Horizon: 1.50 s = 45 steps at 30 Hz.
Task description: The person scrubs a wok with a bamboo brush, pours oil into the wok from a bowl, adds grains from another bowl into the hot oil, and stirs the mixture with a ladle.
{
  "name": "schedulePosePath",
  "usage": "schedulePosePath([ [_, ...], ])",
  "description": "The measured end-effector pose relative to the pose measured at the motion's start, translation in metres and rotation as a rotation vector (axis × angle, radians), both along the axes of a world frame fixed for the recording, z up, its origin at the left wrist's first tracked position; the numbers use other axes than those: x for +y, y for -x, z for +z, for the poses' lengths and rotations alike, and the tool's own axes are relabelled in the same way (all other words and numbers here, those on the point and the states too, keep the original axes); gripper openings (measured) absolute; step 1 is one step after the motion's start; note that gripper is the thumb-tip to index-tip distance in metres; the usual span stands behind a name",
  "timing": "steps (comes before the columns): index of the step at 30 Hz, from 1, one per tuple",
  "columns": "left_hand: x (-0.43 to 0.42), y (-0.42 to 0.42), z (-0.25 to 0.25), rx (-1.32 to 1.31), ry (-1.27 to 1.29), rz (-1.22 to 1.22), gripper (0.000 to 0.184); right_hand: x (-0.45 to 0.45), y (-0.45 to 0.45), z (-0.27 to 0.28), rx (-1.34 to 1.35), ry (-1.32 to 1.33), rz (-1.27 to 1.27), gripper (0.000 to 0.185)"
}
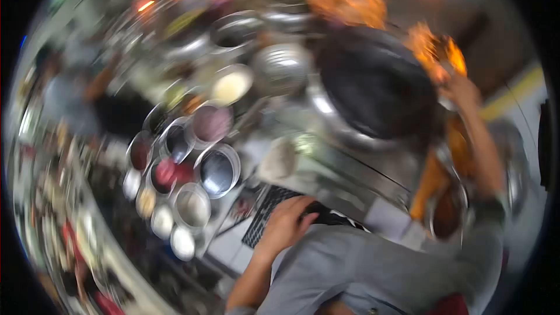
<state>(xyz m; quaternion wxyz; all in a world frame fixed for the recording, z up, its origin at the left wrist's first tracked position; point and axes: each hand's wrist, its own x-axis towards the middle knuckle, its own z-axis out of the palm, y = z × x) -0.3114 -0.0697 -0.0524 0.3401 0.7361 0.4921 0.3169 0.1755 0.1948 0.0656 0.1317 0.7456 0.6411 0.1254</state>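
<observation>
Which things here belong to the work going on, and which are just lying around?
Likely in use:
- large, round, black metal wok, near the right hand
- orange flames by that hand

Probably just standing by:
- round container with pale contents
- round container with pinkish contents

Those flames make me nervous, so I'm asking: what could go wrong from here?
The right hand is very close to flames, so it might get burned. The open containers stand crowded together, so a careless bump could tip one and spill its contents.
</observation>
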Motion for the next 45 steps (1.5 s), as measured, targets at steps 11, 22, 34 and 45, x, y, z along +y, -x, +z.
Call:
schedulePosePath([
  [11,-0.030,0.047,-0.014,-0.016,0.037,0.148,0.031,-0.008,0.064,-0.016,0.616,0.393,-0.170,0.055],
  [22,-0.054,0.070,-0.067,-0.161,0.177,0.151,0.028,-0.053,0.090,-0.009,1.094,0.742,-0.110,0.047],
  [34,-0.022,0.040,-0.090,-0.204,0.020,-0.016,0.031,-0.248,0.108,-0.124,1.316,-0.167,-0.528,0.049],
  [45,-0.003,-0.011,-0.076,-0.038,0.044,-0.416,0.033,-0.301,-0.046,-0.228,0.944,-0.039,-0.003,0.041],
])
